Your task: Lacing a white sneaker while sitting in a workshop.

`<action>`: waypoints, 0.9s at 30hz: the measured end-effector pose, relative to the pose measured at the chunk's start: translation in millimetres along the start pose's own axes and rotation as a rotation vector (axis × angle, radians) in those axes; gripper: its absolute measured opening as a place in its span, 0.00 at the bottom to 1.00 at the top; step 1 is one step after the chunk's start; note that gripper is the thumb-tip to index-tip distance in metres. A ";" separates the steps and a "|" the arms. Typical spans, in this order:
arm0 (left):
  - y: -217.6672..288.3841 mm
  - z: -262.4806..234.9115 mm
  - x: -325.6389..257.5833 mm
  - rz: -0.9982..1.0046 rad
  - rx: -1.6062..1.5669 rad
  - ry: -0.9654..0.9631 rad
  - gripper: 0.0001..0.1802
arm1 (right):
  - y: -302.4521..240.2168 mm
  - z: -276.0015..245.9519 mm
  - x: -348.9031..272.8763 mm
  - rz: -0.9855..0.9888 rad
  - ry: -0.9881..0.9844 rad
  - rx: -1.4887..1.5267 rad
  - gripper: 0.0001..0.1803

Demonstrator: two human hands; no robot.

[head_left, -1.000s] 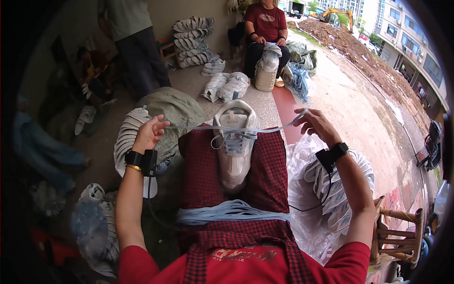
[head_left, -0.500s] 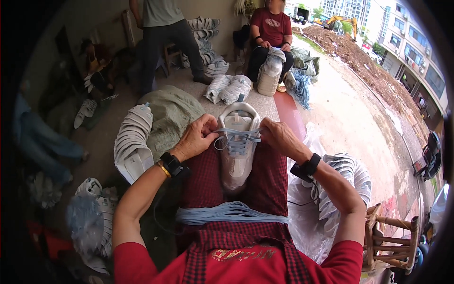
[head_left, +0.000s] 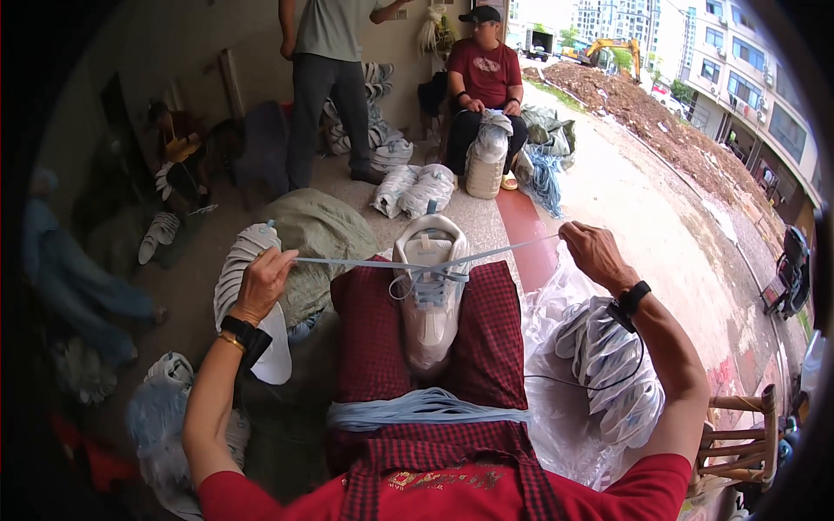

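Observation:
A white sneaker (head_left: 432,326) rests upright between my thighs, toe toward me, on a red-and-black checked apron (head_left: 369,334). Its light blue shoelace (head_left: 347,261) is threaded through the lower eyelets, and the two ends run out taut to either side. My left hand (head_left: 265,282) pinches one end, out to the left of the shoe. The other end is gripped by my right hand (head_left: 597,256), farther out and a little higher. A small loop of lace hangs at the shoe's left side. Across my lap lies a bundle of blue laces (head_left: 426,410).
Nested white shoe uppers (head_left: 239,269) stand at my left beside a green sack (head_left: 321,226). More uppers (head_left: 612,369) lie on clear plastic at my right, near a bamboo stool (head_left: 738,438). Ahead, a seated person (head_left: 486,82) holds shoes; another person (head_left: 330,87) stands.
Both my hands have moved outward from the shoe, drawing the lace ends out taut. The standing person has shifted to the right.

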State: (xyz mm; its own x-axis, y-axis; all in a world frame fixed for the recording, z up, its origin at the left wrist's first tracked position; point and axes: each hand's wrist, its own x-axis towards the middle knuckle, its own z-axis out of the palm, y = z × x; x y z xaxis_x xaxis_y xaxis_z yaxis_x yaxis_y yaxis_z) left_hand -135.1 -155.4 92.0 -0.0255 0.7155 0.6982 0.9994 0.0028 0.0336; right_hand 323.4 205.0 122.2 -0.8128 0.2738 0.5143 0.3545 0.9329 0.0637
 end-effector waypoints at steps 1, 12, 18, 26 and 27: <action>-8.7 -7.1 -4.7 -0.007 0.013 0.027 0.11 | 12.2 -7.9 -9.9 0.045 0.004 -0.035 0.06; -50.7 -51.7 -41.6 -0.099 0.219 0.140 0.09 | 23.9 -52.3 -55.7 0.191 0.184 -0.211 0.01; -28.4 -11.5 -22.9 -0.218 0.117 0.169 0.09 | -19.5 -2.0 -22.5 0.363 0.629 0.382 0.08; 75.3 75.0 62.1 -0.287 -0.525 0.162 0.09 | -116.8 68.1 43.4 0.328 0.160 1.215 0.05; 82.0 81.8 65.1 -0.295 -0.562 0.173 0.09 | -125.2 71.6 47.7 0.305 0.114 1.285 0.04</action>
State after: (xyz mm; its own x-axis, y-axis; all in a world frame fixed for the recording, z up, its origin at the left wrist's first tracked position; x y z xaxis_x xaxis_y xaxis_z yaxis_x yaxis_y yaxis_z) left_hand -53.0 -51.5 81.7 -0.3467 0.6181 0.7055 0.7872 -0.2172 0.5771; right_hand 207.2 118.1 77.6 -0.7136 0.5483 0.4362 -0.2236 0.4118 -0.8834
